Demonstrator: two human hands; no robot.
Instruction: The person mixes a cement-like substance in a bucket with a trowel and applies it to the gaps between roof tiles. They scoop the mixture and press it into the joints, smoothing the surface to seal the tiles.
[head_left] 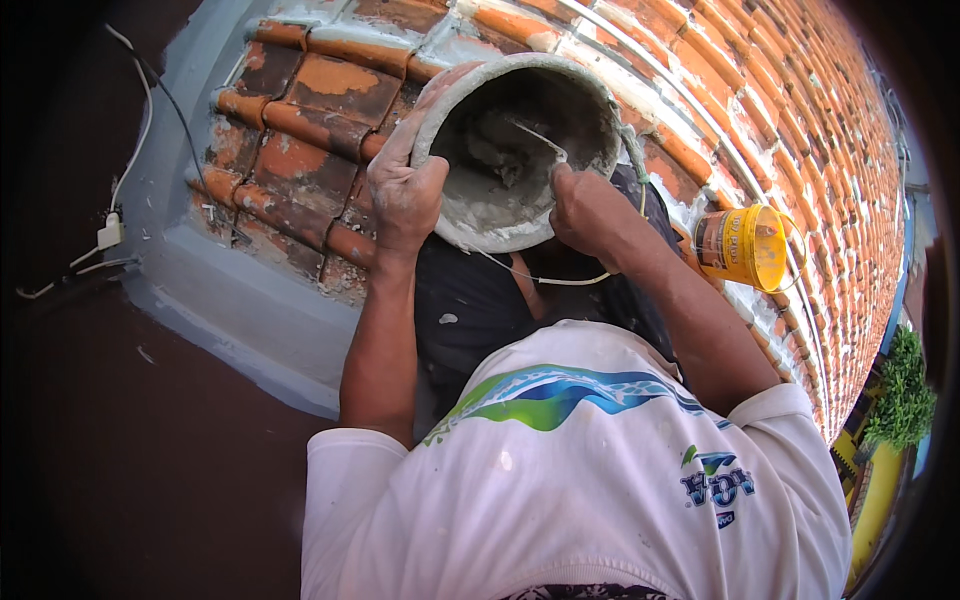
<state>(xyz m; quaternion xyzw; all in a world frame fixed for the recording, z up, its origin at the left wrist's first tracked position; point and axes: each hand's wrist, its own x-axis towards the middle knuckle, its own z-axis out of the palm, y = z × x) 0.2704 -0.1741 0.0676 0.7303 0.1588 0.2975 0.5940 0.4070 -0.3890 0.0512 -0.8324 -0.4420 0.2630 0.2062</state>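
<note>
Over the tiled roof [325, 130], a bucket [505, 240] of grey paste [485, 195] tilts; the left hand's [408, 190] fingers grip its rim, the right hand's [592, 208] fingers clasp a thin-shanked tool [541, 138].

Left hand [408, 200]: fingers partly hidden behind bucket [488, 238]. Tool [557, 152]: grip concealed within right hand [597, 215], far end indistinct. Yellow pail [738, 243], right of right hand: contents indiscernible. Roof tiles [335, 88] beyond both hands: cropped.

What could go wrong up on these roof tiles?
The left hand grips the grey bucket by its rim; a slip might spill the grey mix. The thin tool in the right hand could flick splashes. The yellow tub, set on uneven roof tiles, might topple.
</note>
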